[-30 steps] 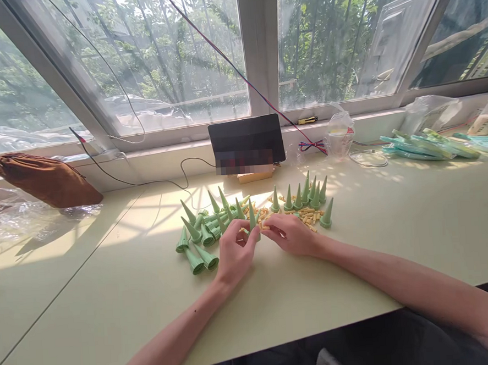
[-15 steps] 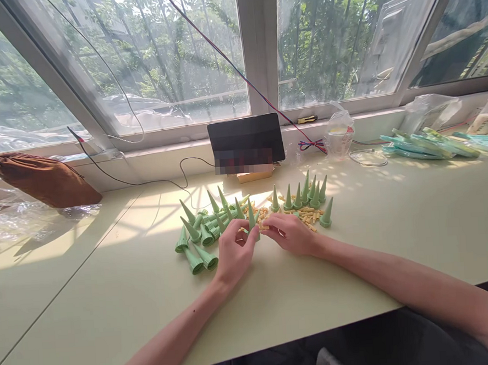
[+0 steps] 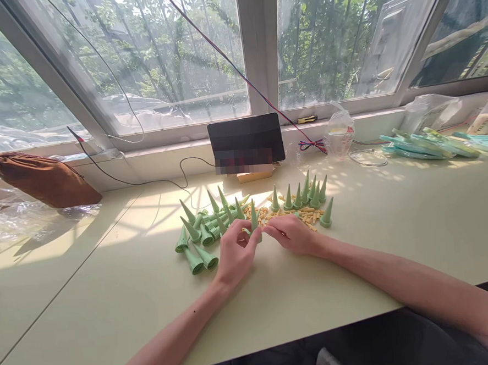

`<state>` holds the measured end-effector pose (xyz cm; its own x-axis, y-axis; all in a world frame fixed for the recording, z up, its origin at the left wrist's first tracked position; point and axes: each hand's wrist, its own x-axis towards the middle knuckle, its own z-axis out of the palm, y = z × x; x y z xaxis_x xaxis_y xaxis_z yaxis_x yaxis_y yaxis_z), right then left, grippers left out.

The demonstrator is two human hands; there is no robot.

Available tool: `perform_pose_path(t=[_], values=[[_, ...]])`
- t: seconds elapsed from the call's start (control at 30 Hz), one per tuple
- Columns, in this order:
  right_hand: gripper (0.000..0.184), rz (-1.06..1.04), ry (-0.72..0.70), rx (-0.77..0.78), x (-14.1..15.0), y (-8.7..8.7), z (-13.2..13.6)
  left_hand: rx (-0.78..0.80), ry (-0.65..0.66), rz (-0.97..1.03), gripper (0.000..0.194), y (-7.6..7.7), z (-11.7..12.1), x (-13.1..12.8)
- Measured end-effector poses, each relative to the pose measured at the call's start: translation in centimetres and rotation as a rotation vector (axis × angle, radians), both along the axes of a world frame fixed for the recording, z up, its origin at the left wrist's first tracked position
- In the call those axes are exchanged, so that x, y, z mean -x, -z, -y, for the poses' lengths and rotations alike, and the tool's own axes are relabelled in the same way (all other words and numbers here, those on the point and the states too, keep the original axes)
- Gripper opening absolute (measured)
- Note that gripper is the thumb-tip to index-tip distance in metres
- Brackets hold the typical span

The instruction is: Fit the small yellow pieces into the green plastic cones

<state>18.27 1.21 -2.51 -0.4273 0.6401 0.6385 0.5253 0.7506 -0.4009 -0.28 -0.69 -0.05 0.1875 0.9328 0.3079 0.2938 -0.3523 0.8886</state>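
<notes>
My left hand (image 3: 237, 246) grips a green cone-shaped nozzle cap (image 3: 253, 215) between thumb and fingers, its point upward. Close by on the right, my right hand (image 3: 288, 233) is closed in a pinch at the cap's lower side; what its fingertips hold, if anything, is hidden. Behind the hands lie many small tan plugs (image 3: 311, 217) in a loose spread. To the left is a pile of green nozzle caps (image 3: 206, 235), some standing and some on their sides. More green caps (image 3: 298, 197) stand upright on the right, with a single cap (image 3: 327, 212) nearest me.
A dark tablet (image 3: 245, 138) leans at the back on a small cardboard box (image 3: 254, 176). A brown drawstring bag (image 3: 49, 180) and clear plastic lie left. At the right are a bagged cup (image 3: 339, 135), a coiled white cable (image 3: 368, 158) and teal-green packets (image 3: 427, 145).
The cap in my left hand has shifted slightly to the right. A tan plug seen at my right fingertips before is no longer visible there.
</notes>
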Motion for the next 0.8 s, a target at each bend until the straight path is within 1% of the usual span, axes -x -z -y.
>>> perform_pose_path(t=[0.3,0.63,0.8], values=[[0.041,0.022,-0.024,0.066,-0.03,-0.48,0.34,-0.002,-0.013,-0.018,0.018,0.17,-0.12,0.16],[0.047,0.063,-0.026,0.067,0.03,-0.37,0.07,0.005,0.0,-0.018,0.019,0.07,-0.12,0.07],[0.046,0.056,-0.008,0.091,0.02,-0.58,0.25,-0.003,-0.007,-0.018,0.017,0.06,-0.06,0.05]])
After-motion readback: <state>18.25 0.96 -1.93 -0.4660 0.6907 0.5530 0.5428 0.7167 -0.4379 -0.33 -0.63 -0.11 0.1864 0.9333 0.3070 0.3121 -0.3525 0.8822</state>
